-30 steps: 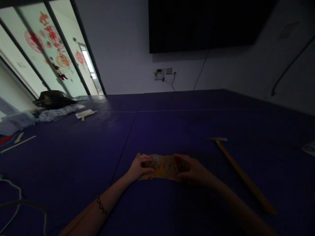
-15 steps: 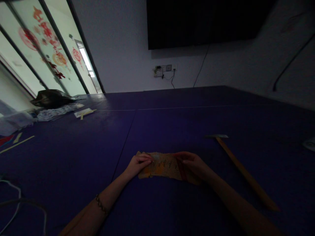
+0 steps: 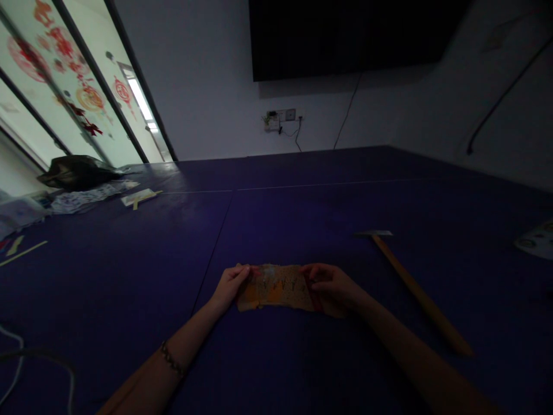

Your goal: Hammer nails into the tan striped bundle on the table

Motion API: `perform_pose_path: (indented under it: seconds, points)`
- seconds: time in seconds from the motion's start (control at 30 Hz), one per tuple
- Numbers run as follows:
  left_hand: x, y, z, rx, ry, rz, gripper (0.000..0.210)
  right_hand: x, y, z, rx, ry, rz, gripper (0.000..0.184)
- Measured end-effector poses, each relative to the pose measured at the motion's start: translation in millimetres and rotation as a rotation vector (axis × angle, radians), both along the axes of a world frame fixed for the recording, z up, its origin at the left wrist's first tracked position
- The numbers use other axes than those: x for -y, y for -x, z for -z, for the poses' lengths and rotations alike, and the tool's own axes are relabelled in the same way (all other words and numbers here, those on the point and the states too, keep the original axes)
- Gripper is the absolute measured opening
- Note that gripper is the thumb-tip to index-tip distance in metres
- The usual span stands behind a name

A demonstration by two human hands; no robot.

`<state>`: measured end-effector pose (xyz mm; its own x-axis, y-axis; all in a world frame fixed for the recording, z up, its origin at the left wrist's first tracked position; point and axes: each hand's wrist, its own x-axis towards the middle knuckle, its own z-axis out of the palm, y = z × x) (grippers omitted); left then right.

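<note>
A flat brown piece of cardboard (image 3: pixel 285 288) with orange and red patches lies on the dark blue table in front of me. Across its middle runs a row of several small dark thin things, perhaps nails. My left hand (image 3: pixel 231 285) grips its left end, the thumb on top. At the right end, my right hand (image 3: pixel 332 283) has its fingers curled over the upper edge by the red band, and its palm hides part of that end. To the right lies a hammer (image 3: pixel 421 294), its wooden handle slanting toward me and its metal head pointing away.
A dark plastic bag (image 3: pixel 80 172) and a clear crumpled wrapper (image 3: pixel 88 196) lie at the far left, near a white packet (image 3: pixel 139 197) and yellowish strips (image 3: pixel 23 253). Pale cables (image 3: pixel 21 357) loop at the near left. A pale object (image 3: pixel 538 239) sits at the right edge.
The left fingers, laid over the cardboard before, have drawn back to its left end, with the thumb now on top. The right hand stays at the right end. My view has shifted slightly right.
</note>
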<state>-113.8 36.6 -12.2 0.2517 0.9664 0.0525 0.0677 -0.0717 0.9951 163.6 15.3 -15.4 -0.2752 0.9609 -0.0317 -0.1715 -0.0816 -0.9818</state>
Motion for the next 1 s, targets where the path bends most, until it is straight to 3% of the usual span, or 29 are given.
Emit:
perform_pose_path:
  seconds: [0.43, 0.73, 0.9, 1.0]
  points:
    - [0.8, -0.3, -1.3, -0.042, 0.0, 0.018, 0.043, -0.9, -1.2, 1.3, -0.081, 0.012, 0.057, 0.025]
    - [1.0, -2.5, -4.0, 0.112, -0.091, -0.235, 0.035, -1.4, -0.5, -2.1, -0.053, 0.048, 0.081, 0.03]
    - [6.1, -4.1, -5.4, -0.06, -0.199, -0.272, 0.031, 2.6, 2.3, -4.6, 0.052, 0.034, 0.037, 0.026]
    - [9.4, -7.6, -6.4, -0.181, -0.246, -0.228, 0.026, 3.9, 1.6, -6.9, 0.124, 0.004, 0.003, 0.016]
